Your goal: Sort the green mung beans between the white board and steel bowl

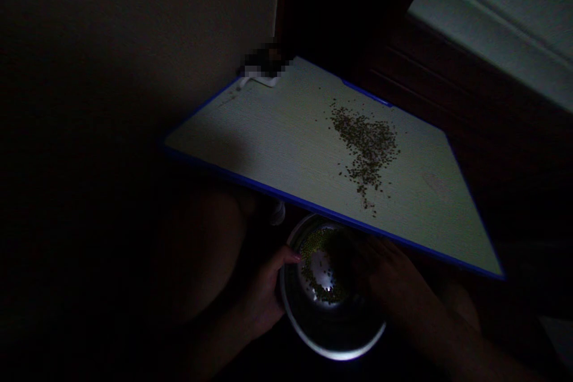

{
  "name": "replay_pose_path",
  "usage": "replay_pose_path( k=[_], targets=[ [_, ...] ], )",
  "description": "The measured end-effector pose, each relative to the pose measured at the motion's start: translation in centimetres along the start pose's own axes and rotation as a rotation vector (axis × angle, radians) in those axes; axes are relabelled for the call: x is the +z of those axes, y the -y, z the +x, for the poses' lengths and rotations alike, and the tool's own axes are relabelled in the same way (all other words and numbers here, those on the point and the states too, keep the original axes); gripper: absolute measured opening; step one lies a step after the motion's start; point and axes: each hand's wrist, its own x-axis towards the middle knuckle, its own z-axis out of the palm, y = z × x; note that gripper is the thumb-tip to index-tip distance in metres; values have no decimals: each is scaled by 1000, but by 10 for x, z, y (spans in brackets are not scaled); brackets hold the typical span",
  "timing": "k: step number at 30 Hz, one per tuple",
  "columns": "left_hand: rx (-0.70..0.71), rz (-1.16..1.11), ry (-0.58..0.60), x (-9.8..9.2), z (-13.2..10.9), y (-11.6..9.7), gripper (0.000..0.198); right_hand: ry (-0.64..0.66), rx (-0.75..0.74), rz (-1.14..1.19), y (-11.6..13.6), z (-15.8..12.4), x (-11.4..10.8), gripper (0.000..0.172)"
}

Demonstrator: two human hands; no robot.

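Note:
A round metal bowl (298,322) with a shiny rim is tilted below the near edge of a pale board with a blue border (277,131). Small green-brown grains (316,242) lie in a ring around its bright bottom. My left hand (268,286) is closed on the bowl's left side, its thumb over the rim. Over the right side of the bowl lies my right hand (391,274), its fingers lost in shadow; whether they hold anything is unclear. More small grains (367,143) are scattered on the board, right of its middle.
A white curved object (259,79) sits at the board's far left corner beside a blurred patch. Below the near edge, a small pale object (278,213) shows. A plain wall (179,24) rises at left, and a light ridged surface (496,18) is at upper right. The scene is very dark.

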Motion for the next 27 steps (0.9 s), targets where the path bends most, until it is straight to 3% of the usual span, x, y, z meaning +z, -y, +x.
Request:
replay_pose_path(
  k=[7, 15, 27],
  targets=[
    [16, 14, 15, -1, 1, 2, 22, -15, 24, -20, 1, -1, 3, 28],
    [3, -36, -42, 6, -1, -2, 21, -34, 41, 81, -1, -7, -9, 34],
    [-8, -18, -23, 8, -4, -4, 16, 8, 12, 43, -3, -2, -10, 23]
  ],
)
